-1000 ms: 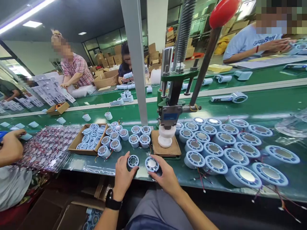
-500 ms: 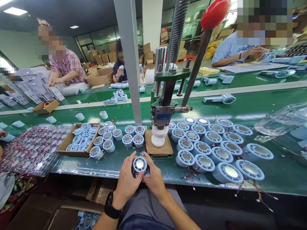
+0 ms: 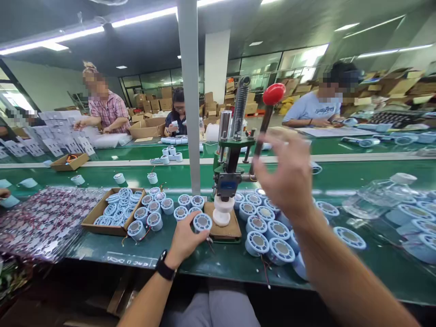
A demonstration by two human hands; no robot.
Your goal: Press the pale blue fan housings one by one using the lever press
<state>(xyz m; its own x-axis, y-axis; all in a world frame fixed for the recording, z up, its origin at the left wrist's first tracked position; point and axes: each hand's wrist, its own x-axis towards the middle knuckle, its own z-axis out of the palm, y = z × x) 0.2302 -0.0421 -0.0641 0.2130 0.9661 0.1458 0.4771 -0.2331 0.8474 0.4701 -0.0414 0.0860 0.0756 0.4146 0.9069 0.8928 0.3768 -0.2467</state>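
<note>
My left hand (image 3: 186, 240) grips a light-blue round fan housing (image 3: 202, 222) with a silver disc in its slotted top. It holds the housing just left of the hand press's brown base plate (image 3: 223, 227). My right hand (image 3: 289, 168), blurred by motion, is raised beside the press lever (image 3: 264, 127), its fingers apart. Whether the fingers touch the lever cannot be made out. A red knob (image 3: 274, 94) tops the lever. The press's white round pressing head (image 3: 223, 206) sits above the plate with a white round piece (image 3: 221, 218) under it.
Several like housings stand right of the press (image 3: 257, 244) and to its left (image 3: 155, 220). A carton of blue rings (image 3: 119, 213) lies further left, beside bagged wired parts (image 3: 44, 213). A clear bottle (image 3: 378, 200) lies at right. A grey post (image 3: 190, 100) rises behind; other people work across the belt.
My right hand has left the housing and risen to the lever at right. My left hand keeps the housing, now closer to the press. The camera view has tilted up.
</note>
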